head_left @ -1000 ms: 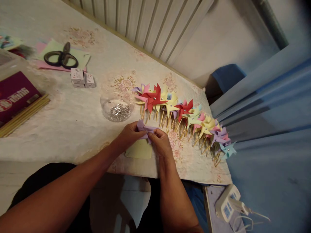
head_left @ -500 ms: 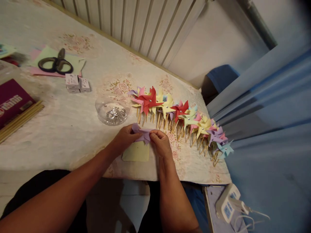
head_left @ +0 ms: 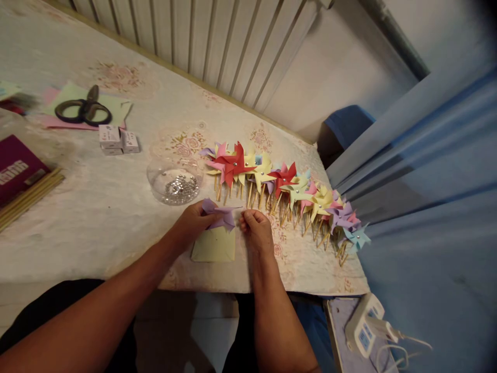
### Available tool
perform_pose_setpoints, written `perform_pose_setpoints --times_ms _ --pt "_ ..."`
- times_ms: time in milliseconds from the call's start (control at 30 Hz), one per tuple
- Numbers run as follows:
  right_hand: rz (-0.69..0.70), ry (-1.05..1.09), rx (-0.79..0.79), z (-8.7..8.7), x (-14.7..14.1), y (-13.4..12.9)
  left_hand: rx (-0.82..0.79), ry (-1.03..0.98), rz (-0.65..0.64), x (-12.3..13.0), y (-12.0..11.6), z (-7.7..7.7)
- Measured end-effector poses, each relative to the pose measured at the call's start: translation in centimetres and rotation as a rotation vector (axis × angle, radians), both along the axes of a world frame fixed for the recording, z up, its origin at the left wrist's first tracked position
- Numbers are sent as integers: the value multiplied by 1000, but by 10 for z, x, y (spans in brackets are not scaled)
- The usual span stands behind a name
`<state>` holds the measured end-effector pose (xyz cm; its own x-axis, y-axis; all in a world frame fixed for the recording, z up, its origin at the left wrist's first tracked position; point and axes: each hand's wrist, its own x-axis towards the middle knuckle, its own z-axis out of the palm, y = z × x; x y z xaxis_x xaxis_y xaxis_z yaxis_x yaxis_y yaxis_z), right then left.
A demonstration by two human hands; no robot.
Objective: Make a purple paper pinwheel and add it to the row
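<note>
"What's moved?"

"The right hand (head_left: 258,230) has come away from the purple paper pinwheel (head_left: 223,218); half a second ago its fingertips met the paper's right end."

"And now?"

"It's just beside that end, fingers curled in. Whether they pinch something small, I can't tell."

"The other?"

"The left hand (head_left: 193,221) grips the pinwheel's left side, above the pale yellow-green paper square (head_left: 213,248) on the worktop (head_left: 97,212)."

"Nearby?"

"A clear round dish (head_left: 152,182) of small silver metal pieces (head_left: 180,187)."
</note>
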<state>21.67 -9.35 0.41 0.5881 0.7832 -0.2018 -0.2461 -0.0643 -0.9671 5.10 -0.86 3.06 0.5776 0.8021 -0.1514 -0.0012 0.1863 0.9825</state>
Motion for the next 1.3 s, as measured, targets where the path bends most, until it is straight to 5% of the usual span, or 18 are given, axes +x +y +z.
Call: perform_pose_setpoints --times_ms 900,1300 --pt "44 -197 -135 -7 -10 7 -63 -31 -75 -2 -3 5" --pt "48 -302 -148 -19 -8 10 -58 -65 -114 -2 1 -10"
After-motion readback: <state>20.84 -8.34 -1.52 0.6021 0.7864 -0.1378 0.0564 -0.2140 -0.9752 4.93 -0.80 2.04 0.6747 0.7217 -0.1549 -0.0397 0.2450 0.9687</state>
